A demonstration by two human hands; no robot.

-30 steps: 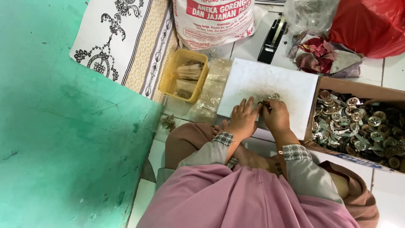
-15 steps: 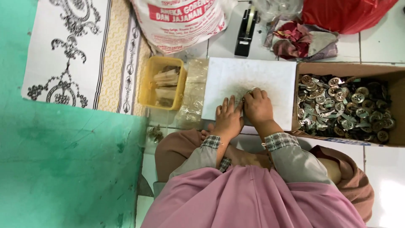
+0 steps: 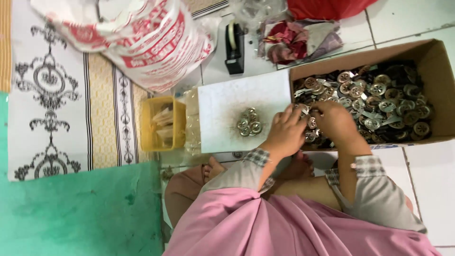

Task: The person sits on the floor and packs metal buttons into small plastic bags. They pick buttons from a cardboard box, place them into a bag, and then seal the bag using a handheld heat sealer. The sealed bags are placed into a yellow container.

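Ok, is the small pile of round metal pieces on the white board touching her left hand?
Apart. The head view shows bare white board between the pile and the left hand, which is at the box edge.

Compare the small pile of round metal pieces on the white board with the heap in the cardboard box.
The small pile of round metal pieces holds only a few, while the heap holds many. The pile lies untouched on the flat white board; both hands, left hand and right hand, reach into the walled brown cardboard box. Both show similar round silvery pieces.
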